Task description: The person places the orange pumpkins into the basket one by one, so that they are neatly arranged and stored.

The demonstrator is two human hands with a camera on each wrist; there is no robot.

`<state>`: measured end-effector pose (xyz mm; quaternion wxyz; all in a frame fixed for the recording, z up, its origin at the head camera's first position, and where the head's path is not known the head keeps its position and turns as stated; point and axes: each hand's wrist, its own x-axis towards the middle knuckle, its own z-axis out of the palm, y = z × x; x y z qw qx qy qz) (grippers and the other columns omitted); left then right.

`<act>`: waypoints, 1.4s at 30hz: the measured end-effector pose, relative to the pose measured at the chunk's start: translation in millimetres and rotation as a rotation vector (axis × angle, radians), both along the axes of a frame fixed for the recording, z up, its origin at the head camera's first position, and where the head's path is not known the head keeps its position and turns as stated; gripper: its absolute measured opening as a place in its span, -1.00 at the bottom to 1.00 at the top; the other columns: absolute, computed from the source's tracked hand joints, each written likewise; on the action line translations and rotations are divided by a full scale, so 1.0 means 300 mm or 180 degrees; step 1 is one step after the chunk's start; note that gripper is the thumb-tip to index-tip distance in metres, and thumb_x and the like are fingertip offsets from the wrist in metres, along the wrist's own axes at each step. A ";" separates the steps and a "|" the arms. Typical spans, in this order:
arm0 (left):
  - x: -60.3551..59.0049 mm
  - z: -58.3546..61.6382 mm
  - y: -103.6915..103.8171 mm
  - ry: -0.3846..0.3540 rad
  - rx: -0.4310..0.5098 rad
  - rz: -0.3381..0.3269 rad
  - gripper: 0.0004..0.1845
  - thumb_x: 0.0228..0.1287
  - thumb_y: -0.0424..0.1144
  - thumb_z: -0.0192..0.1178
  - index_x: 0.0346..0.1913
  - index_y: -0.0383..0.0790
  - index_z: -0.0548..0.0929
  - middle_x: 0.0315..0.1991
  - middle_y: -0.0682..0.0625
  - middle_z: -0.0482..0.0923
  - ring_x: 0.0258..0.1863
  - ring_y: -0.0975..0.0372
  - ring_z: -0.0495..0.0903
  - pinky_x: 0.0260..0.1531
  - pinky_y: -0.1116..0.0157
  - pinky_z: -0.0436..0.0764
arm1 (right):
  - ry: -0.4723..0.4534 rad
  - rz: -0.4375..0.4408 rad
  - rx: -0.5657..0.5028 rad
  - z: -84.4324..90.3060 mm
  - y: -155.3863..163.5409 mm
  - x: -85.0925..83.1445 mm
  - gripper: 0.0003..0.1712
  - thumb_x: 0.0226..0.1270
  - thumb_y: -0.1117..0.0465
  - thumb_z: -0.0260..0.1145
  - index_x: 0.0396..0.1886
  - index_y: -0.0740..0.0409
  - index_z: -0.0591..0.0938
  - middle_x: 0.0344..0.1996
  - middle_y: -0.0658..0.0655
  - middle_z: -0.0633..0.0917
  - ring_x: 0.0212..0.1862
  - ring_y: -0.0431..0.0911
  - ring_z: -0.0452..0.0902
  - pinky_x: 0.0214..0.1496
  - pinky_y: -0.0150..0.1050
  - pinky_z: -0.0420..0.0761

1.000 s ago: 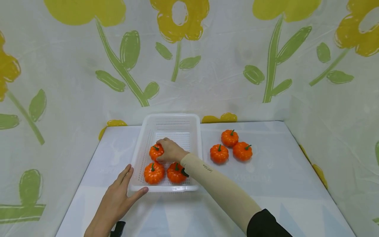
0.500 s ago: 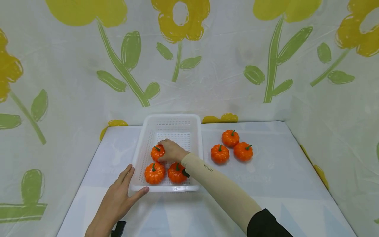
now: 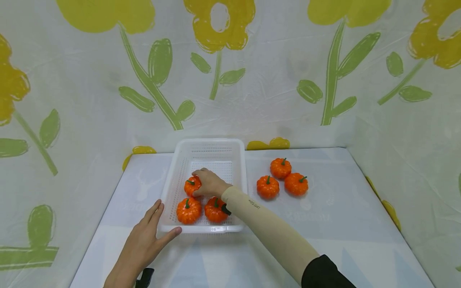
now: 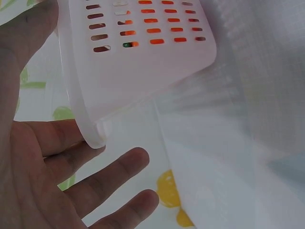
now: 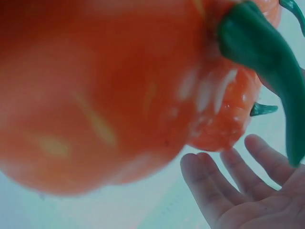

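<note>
A white perforated plastic basket stands on the table with three small orange pumpkins inside. My right hand reaches into it and holds the farthest pumpkin, thumb and fingers on either side. In the right wrist view that pumpkin is partly hidden behind a large close one. Two pumpkins sit nearer the basket's front, a left one and a right one partly under my wrist. My left hand touches the basket's front left corner with straight fingers, also seen around the rim.
To the basket's right, three more pumpkins form a group: a back one, a left one and a right one. They lie on the pale table. A flower-printed sheet rises behind and at both sides.
The head view has shifted very slightly. Both hands, the basket and the pumpkins stay as they were.
</note>
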<state>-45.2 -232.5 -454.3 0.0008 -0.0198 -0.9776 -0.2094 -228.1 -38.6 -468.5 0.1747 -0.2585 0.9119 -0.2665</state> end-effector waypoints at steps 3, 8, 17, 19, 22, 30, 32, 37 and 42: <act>0.000 0.000 0.001 0.0019 0.0010 -0.0015 0.18 0.19 0.52 0.14 0.53 -0.43 0.21 0.55 -0.29 0.11 0.33 -0.31 0.36 0.21 -0.29 0.43 | -0.0013 -0.0004 -0.0012 0.011 0.008 0.004 -0.17 0.24 0.06 0.54 0.47 0.06 0.42 0.39 0.10 0.44 0.36 -0.05 0.42 0.44 -0.22 0.39; 0.001 -0.003 -0.002 0.0034 0.0024 -0.0011 0.18 0.19 0.52 0.14 0.53 -0.42 0.21 0.55 -0.28 0.11 0.33 -0.30 0.36 0.21 -0.30 0.43 | -0.0051 0.0045 -0.0007 0.046 0.019 0.009 -0.18 0.26 0.06 0.52 0.47 0.07 0.41 0.43 0.12 0.40 0.40 -0.03 0.38 0.44 -0.20 0.40; -0.003 -0.006 -0.001 -0.0080 -0.0023 0.0043 0.23 0.15 0.58 0.07 0.55 -0.39 0.17 0.57 -0.28 0.07 0.35 -0.30 0.34 0.21 -0.31 0.42 | -0.0027 0.0076 -0.0286 0.139 0.055 0.022 -0.16 0.24 0.05 0.53 0.49 0.03 0.40 0.45 0.12 0.37 0.40 -0.01 0.36 0.42 -0.15 0.43; -0.004 -0.007 -0.001 -0.0091 -0.0025 0.0048 0.23 0.15 0.59 0.07 0.55 -0.39 0.17 0.57 -0.27 0.06 0.35 -0.30 0.34 0.21 -0.31 0.42 | 0.0031 0.0085 -0.0373 0.157 0.072 0.024 -0.16 0.25 0.04 0.52 0.48 0.03 0.40 0.45 0.13 0.37 0.40 -0.01 0.36 0.41 -0.15 0.43; -0.005 -0.008 -0.001 -0.0120 -0.0024 0.0055 0.25 0.13 0.60 0.05 0.56 -0.39 0.16 0.58 -0.28 0.05 0.36 -0.30 0.33 0.22 -0.31 0.41 | 0.0129 0.0073 -0.0490 0.180 0.108 0.029 -0.16 0.26 0.03 0.52 0.49 0.05 0.40 0.44 0.12 0.38 0.41 -0.02 0.35 0.42 -0.15 0.43; -0.003 0.001 -0.003 -0.0195 -0.0025 0.0090 0.29 0.09 0.64 0.02 0.57 -0.38 0.14 0.58 -0.28 0.04 0.39 -0.30 0.29 0.22 -0.32 0.39 | 0.0414 -0.0029 -0.0633 0.218 0.219 0.042 -0.15 0.26 -0.02 0.52 0.48 0.03 0.40 0.43 0.11 0.39 0.42 0.00 0.33 0.42 -0.10 0.43; -0.002 0.003 -0.004 -0.0182 -0.0006 0.0093 0.28 0.09 0.63 0.03 0.57 -0.38 0.14 0.58 -0.28 0.03 0.39 -0.29 0.28 0.23 -0.32 0.38 | 0.0474 -0.0051 -0.0688 0.222 0.245 0.046 -0.16 0.27 -0.02 0.51 0.48 0.03 0.40 0.43 0.12 0.40 0.43 0.01 0.32 0.42 -0.08 0.43; -0.002 0.000 -0.001 -0.0171 0.0004 0.0093 0.27 0.10 0.62 0.05 0.57 -0.37 0.14 0.58 -0.28 0.04 0.39 -0.29 0.28 0.24 -0.31 0.38 | 0.0599 -0.0145 -0.0779 0.224 0.315 0.059 -0.19 0.27 -0.01 0.51 0.46 0.05 0.42 0.41 0.10 0.42 0.40 0.01 0.36 0.41 -0.07 0.44; -0.001 -0.007 0.003 -0.0190 -0.0016 0.0112 0.28 0.09 0.63 0.04 0.57 -0.37 0.14 0.58 -0.28 0.04 0.39 -0.30 0.29 0.22 -0.32 0.39 | 0.0652 -0.0362 -0.0792 0.223 0.397 0.069 -0.19 0.27 0.00 0.51 0.45 0.06 0.43 0.40 0.10 0.44 0.40 0.03 0.36 0.43 0.00 0.41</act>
